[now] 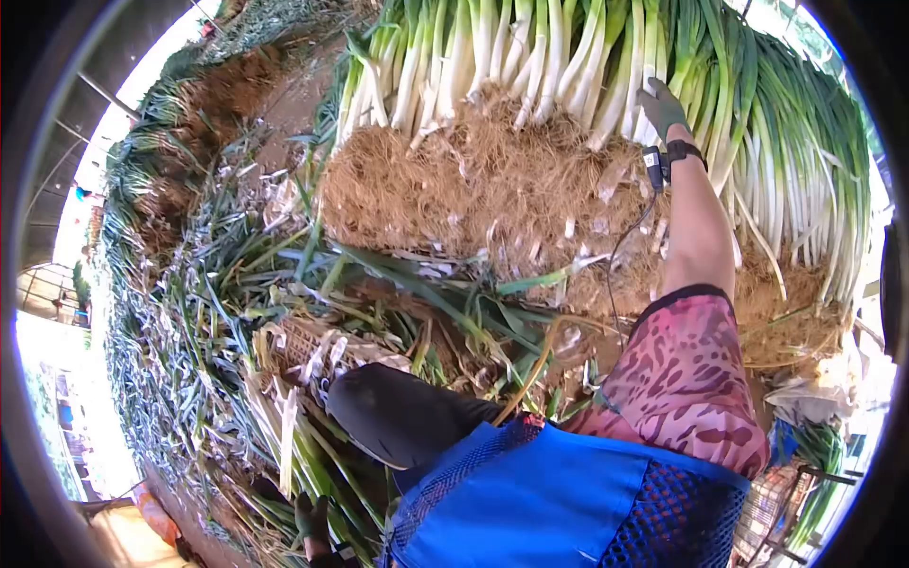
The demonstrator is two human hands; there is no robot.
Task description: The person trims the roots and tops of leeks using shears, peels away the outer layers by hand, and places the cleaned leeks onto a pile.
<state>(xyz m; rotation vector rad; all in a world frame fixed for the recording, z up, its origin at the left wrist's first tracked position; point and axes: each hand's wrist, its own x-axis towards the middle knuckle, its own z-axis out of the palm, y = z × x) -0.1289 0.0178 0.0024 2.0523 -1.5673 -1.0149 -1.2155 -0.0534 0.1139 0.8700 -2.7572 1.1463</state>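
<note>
My right hand (665, 109), in a grey-green glove, reaches far out onto a tall stack of leeks (568, 57). Its fingers are apart and lie against the white shanks, close to where the leaves turn green. On that wrist sits a black strap with a small dark device (655, 168), and a thin cable runs down from it. My left hand (311, 521), in a dark glove, is low at the bottom left, its fingers partly spread among loose leeks (317, 454). Part of this hand is in shadow.
A thick mat of brown roots (454, 180) faces me. Trimmed leaves and scraps (189, 331) cover the ground at left. My dark-clad knee (407, 412) and blue apron (530, 502) fill the lower middle. A wire crate (772, 506) stands at lower right.
</note>
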